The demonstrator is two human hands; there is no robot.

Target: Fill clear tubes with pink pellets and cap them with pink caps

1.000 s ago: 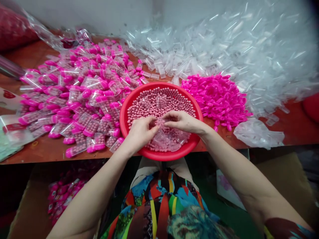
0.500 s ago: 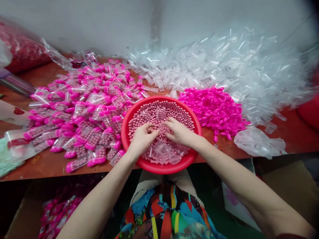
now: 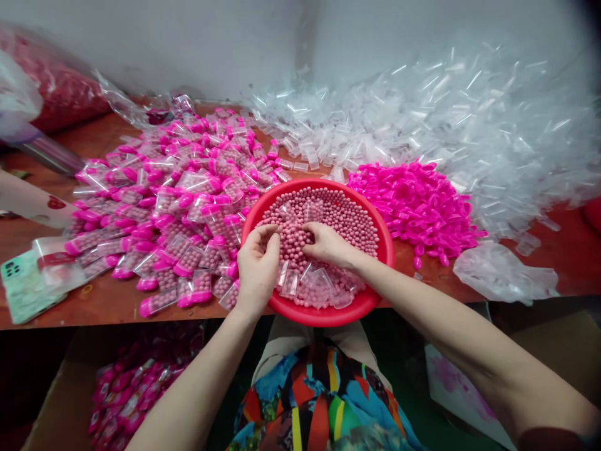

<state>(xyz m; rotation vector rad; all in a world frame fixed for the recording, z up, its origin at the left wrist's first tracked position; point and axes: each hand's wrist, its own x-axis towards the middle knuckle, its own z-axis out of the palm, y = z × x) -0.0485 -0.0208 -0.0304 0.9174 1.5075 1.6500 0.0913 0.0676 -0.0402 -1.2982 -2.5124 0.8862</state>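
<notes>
A red basin (image 3: 387, 250) full of small pink beads (image 3: 361, 228) sits at the table's front edge. My left hand (image 3: 258, 266) is over the basin's left rim, fingers curled and thumb close to them; what they hold, if anything, is hidden. My right hand (image 3: 328, 244) reaches into the beads with fingertips pressed together, their contents too small to make out. Several clear plastic cases (image 3: 319, 283) lie on the beads in front of my hands. Bead-filled cases with bright pink caps (image 3: 197, 213) are heaped left of the basin; loose pink caps (image 3: 413, 210) are piled on its right.
Clear empty cases (image 3: 422, 119) form a large heap along the wall. A crumpled plastic bag (image 3: 504, 272) lies at the right front edge. At the left are a phone (image 3: 30, 288), a clear packet (image 3: 59, 263) and a bag of pink material (image 3: 61, 81). Below, a box holds pink packages (image 3: 136, 394).
The view has swung left, showing more of the phone. Relative to the basin, my left hand has shifted to the left rim and my right hand has also moved left.
</notes>
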